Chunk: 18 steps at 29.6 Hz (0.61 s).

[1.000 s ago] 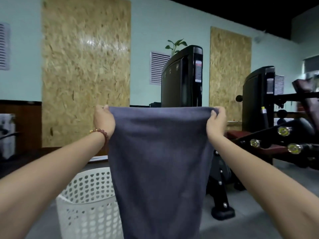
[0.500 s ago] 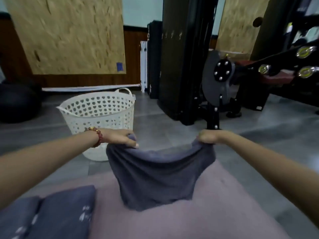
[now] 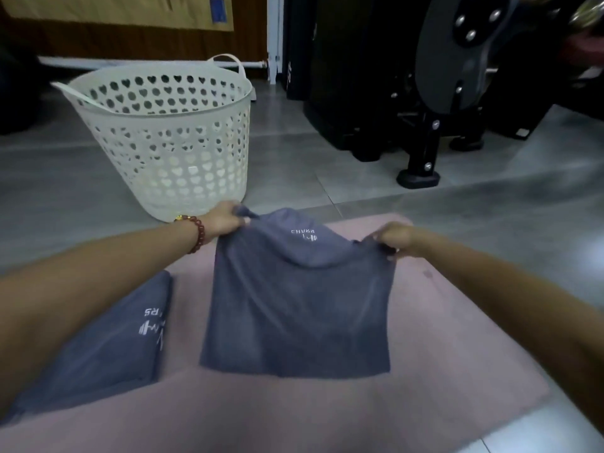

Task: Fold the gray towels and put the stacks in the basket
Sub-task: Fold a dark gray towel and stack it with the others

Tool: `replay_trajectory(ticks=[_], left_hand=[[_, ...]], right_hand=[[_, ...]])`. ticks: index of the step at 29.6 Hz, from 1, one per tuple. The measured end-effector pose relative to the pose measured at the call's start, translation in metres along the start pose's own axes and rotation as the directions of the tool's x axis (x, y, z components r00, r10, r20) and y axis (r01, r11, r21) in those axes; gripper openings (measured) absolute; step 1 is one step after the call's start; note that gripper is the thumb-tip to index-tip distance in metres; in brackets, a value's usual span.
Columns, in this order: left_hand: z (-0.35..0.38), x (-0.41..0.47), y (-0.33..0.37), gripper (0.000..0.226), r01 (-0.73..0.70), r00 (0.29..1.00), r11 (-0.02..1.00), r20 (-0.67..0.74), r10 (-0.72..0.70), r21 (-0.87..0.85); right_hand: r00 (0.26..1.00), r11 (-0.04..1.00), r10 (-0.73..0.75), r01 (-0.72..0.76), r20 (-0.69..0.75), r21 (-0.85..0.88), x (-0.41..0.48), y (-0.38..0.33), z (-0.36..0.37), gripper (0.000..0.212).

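Head view: left hand (image 3: 225,218) and right hand (image 3: 395,238) each pinched a far corner of the gray towel (image 3: 297,308), its near half flat on the pink mat (image 3: 441,338), far edge lifted. Folded towel (image 3: 108,348) lay just left on the mat. White basket (image 3: 170,138) stood on the floor beyond, looked empty. Step looked like mid-fold. Next likely: bring held corners toward the near edge, aligned, then flatten.

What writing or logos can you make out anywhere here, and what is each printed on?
"CHAR...", upside down above a white dumbbell logo, rest blurred: on the gray towel held by both hands.
"...RS" by a dumbbell logo, partly hidden by the arm: on the folded gray towel stack.
Blue label on the chipboard wall panel: too blurred to read.
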State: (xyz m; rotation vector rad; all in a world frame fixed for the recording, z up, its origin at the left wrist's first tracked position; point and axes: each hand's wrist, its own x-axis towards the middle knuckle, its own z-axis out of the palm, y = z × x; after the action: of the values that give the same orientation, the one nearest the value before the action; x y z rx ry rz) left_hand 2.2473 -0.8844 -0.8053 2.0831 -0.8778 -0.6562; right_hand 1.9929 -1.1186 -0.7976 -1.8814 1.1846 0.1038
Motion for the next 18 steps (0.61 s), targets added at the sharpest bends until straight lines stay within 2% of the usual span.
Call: replay_trajectory(ticks=[1, 2, 3, 4, 6, 8, 9, 10, 11, 12, 13, 15, 16, 18], left_hand=[[0.000, 0.016, -0.002, 0.022, -0.063, 0.978, 0.996, -0.203, 0.048, -0.068], [-0.002, 0.028, -0.004, 0.040, -0.102, 0.952, 0.982, -0.301, 0.050, -0.158], [-0.001, 0.038, -0.009, 0.064, -0.102, 0.954, 0.959, -0.299, 0.018, -0.265], [0.006, 0.044, -0.019, 0.087, -0.047, 0.963, 0.952, -0.268, -0.037, -0.301], [0.032, 0.042, -0.053, 0.105, 0.130, 0.959, 0.965, -0.219, -0.181, -0.228], [0.065, 0.021, -0.097, 0.100, 0.350, 0.931, 0.933, -0.079, -0.356, -0.085], [0.080, 0.004, -0.117, 0.091, 0.446, 0.895, 0.895, -0.023, -0.445, 0.026], [0.092, -0.012, -0.135, 0.083, 0.492, 0.869, 0.861, -0.025, -0.493, 0.129], [0.100, -0.024, -0.150, 0.074, 0.488, 0.871, 0.849, -0.043, -0.490, 0.201], [0.106, -0.033, -0.160, 0.065, 0.463, 0.885, 0.866, -0.049, -0.462, 0.190], [0.110, -0.039, -0.169, 0.054, 0.427, 0.904, 0.899, -0.040, -0.425, 0.102], [0.114, -0.053, -0.175, 0.034, 0.352, 0.935, 0.930, 0.002, -0.353, -0.108], [0.115, -0.059, -0.177, 0.024, 0.302, 0.952, 0.942, -0.002, -0.306, -0.147], [0.111, -0.069, -0.177, 0.009, 0.185, 0.981, 0.978, -0.034, -0.189, -0.097]], right_hand=[[0.978, 0.984, -0.059, 0.091, -0.201, 0.152, 0.017, -0.005, -0.002, 0.011], [0.932, 0.943, -0.088, 0.191, -0.352, 0.271, 0.030, -0.011, -0.002, 0.011], [0.897, 0.908, -0.104, 0.261, -0.430, 0.326, 0.044, -0.013, -0.001, 0.025], [0.877, 0.905, -0.101, 0.277, -0.469, 0.324, 0.051, -0.009, 0.005, 0.045], [0.865, 0.961, -0.015, 0.151, -0.501, 0.232, 0.054, 0.006, 0.024, 0.072], [0.923, 0.979, 0.143, -0.078, -0.358, 0.189, 0.054, 0.045, 0.056, 0.073], [0.954, 0.966, 0.211, -0.169, -0.215, 0.196, 0.049, 0.067, 0.074, 0.067], [0.965, 0.954, 0.243, -0.220, -0.098, 0.205, 0.043, 0.088, 0.092, 0.058], [0.969, 0.954, 0.240, -0.224, -0.058, 0.197, 0.041, 0.108, 0.108, 0.046], [0.972, 0.965, 0.219, -0.205, -0.078, 0.164, 0.039, 0.123, 0.121, 0.033], [0.975, 0.977, 0.184, -0.168, -0.127, 0.133, 0.036, 0.133, 0.130, 0.022], [0.969, 0.986, 0.145, -0.126, -0.198, 0.105, 0.030, 0.144, 0.143, 0.017], [0.971, 0.988, 0.129, -0.110, -0.200, 0.105, 0.024, 0.148, 0.148, 0.017], [0.979, 0.998, 0.046, -0.035, -0.199, 0.056, 0.017, 0.151, 0.149, 0.011]])
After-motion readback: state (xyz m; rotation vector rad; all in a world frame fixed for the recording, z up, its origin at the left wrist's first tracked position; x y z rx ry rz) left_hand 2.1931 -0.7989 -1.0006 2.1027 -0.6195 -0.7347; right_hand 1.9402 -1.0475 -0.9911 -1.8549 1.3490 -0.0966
